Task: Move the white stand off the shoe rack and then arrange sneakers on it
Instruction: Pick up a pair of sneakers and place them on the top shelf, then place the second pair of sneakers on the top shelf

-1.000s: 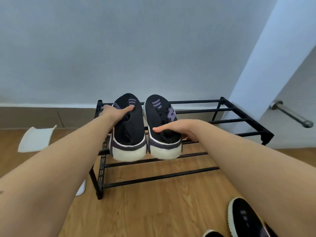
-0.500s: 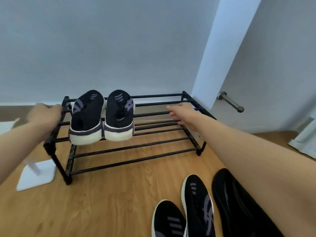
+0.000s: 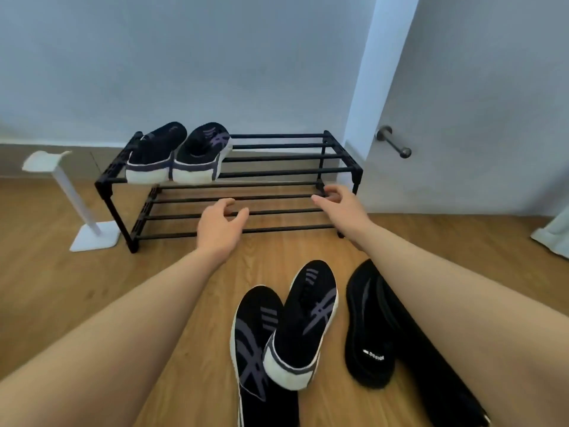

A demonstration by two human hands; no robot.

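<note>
On rack, sneakers toes wallward

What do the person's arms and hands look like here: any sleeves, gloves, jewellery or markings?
Both forearms are bare as far as the frame shows, with no sleeve in view. The left hand and right hand wear no gloves, and no rings, watch, bracelet or marks can be seen on them or the wrists. The picture is too soft to judge the nails.
</note>
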